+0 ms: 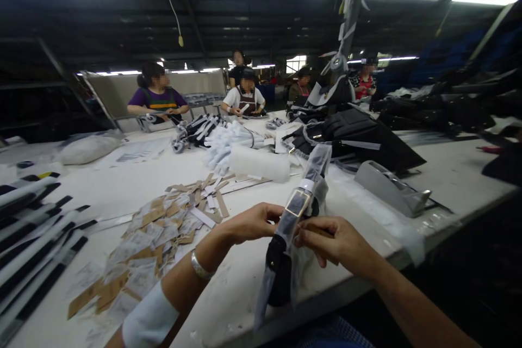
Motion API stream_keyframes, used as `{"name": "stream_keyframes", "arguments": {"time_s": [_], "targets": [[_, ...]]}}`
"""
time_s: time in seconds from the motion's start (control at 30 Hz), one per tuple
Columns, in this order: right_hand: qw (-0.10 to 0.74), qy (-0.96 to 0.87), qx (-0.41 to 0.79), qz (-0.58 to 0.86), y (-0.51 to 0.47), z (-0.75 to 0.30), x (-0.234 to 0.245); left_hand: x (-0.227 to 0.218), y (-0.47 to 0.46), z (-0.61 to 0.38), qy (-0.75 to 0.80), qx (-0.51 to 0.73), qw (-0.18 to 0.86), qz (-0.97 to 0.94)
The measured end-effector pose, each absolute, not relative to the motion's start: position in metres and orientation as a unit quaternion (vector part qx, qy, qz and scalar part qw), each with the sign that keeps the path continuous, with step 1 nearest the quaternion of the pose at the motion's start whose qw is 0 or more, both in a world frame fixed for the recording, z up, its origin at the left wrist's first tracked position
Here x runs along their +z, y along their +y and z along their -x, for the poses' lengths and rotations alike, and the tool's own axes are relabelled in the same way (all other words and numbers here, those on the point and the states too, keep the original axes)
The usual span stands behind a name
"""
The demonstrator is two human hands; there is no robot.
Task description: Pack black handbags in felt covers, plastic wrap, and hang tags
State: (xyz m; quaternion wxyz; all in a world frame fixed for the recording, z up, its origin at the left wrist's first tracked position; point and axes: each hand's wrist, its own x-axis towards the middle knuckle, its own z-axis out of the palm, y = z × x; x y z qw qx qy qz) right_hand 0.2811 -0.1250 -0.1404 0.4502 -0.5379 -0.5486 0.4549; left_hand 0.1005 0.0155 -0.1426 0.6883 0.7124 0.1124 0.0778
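A black strap (279, 250) with a gold rectangular buckle (297, 203) stands out over the table's front edge, wrapped in thin translucent film. My left hand (258, 223) closes on its left side below the buckle, the fingertips partly hidden behind it. From the other side, my right hand (332, 236) pinches at the film and strap just under the buckle. Something brownish shows along the right fingers, too unclear to name. To the left of my left wrist lies a loose heap of brown card strips (153, 253) and small clear packets.
Long black-and-white wrapped straps (36, 244) lie at the left. Behind my hands are a white roll (259, 163), wrapped bundles (228, 141) and black bags (362, 136). A grey curved piece (385, 187) lies at the right. Several people work across the table (142, 185).
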Motion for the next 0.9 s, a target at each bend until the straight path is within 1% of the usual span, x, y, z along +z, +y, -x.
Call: {"name": "stream_keyframes", "arguments": {"time_s": [0.1,0.23,0.4,0.53,0.6,0.7,0.8,0.9], "targets": [[0.438,-0.549,0.447,0.554,-0.123,-0.278,-0.136,-0.146,0.024,-0.098,0.103,0.072,0.706,-0.697],[0.421,-0.577,0.409,0.568,-0.126,-0.275,-0.125,-0.142,0.033,-0.076,0.132,0.107,0.723,-0.670],[0.395,-0.623,0.346,0.579,-0.133,-0.276,-0.125,-0.153,0.024,-0.040,0.200,0.205,0.785,-0.549],[0.392,-0.625,0.268,0.620,-0.147,-0.279,-0.138,-0.170,-0.001,-0.032,0.178,0.280,0.814,-0.478],[0.406,-0.612,0.229,0.638,-0.156,-0.281,-0.143,-0.174,-0.015,-0.037,0.157,0.317,0.816,-0.458],[0.439,-0.591,0.202,0.646,-0.165,-0.285,-0.150,-0.172,-0.031,-0.052,0.146,0.361,0.807,-0.443],[0.453,-0.577,0.198,0.650,-0.170,-0.289,-0.155,-0.168,-0.041,-0.070,0.181,0.395,0.778,-0.453],[0.450,-0.576,0.199,0.652,-0.173,-0.291,-0.162,-0.167,-0.045,-0.084,0.230,0.402,0.746,-0.479]]}}
